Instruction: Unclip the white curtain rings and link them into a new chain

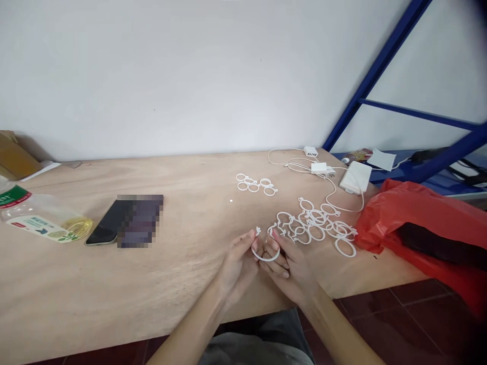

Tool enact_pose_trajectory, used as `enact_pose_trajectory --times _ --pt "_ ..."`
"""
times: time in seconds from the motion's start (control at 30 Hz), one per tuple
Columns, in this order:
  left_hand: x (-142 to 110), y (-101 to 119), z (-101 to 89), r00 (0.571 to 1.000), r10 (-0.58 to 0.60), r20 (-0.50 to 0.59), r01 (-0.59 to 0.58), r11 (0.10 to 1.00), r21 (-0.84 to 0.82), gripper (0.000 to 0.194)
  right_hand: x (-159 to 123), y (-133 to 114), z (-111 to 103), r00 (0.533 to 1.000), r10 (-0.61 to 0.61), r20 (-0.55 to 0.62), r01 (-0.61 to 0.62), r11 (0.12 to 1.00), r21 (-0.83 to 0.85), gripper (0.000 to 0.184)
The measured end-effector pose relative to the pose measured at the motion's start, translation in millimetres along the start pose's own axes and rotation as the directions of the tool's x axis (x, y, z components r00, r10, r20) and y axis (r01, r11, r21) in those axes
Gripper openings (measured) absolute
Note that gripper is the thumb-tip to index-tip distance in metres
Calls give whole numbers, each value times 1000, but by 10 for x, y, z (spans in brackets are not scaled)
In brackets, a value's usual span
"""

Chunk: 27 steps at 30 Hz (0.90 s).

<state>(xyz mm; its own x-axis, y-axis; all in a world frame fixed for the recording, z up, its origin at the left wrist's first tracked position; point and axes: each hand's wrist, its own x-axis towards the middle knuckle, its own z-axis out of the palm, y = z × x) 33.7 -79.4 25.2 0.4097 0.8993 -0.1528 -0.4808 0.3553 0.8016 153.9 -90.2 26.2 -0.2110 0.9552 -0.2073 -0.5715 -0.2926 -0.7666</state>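
A white plastic curtain ring (267,259) is held in front of me, its gap open at the top. My left hand (240,256) pinches one side between thumb and fingers. The other side is gripped by my right hand (291,266), whose curled fingers pass behind the ring. To the right of my hands lies a loose pile of similar white rings (318,219), overlapping one another. Farther back, several rings (254,184) lie in a small group of two rows. A tiny white piece (231,201) rests on the wooden table (182,284).
At left are a clear plastic bottle (38,210), a phone (106,223) partly blurred out, and a cardboard box (17,157). White chargers and cables (319,168), a white box (355,177) and a red plastic bag (391,208) occupy the right, near a blue metal frame (357,96).
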Motion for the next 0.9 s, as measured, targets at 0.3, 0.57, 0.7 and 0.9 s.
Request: enact_pose_trajectory --times 0.3,0.57,0.7,0.9 --pt "274 -51 -140 965 210 155 -169 51 984 38 95 -246 -427 955 -296 -36 46 265 -963 40" --pt "432 -238 49 955 152 256 -222 -212 952 36 580 -517 -427 878 -473 -75 -234 -287 -929 38" --pt "575 -296 145 956 159 248 -215 -199 956 35 1054 -595 -448 908 -400 -127 -310 -434 -846 36" --pt "624 -346 243 957 187 220 -189 -172 967 37 1352 -591 -465 946 -301 -117 -267 -525 -808 36"
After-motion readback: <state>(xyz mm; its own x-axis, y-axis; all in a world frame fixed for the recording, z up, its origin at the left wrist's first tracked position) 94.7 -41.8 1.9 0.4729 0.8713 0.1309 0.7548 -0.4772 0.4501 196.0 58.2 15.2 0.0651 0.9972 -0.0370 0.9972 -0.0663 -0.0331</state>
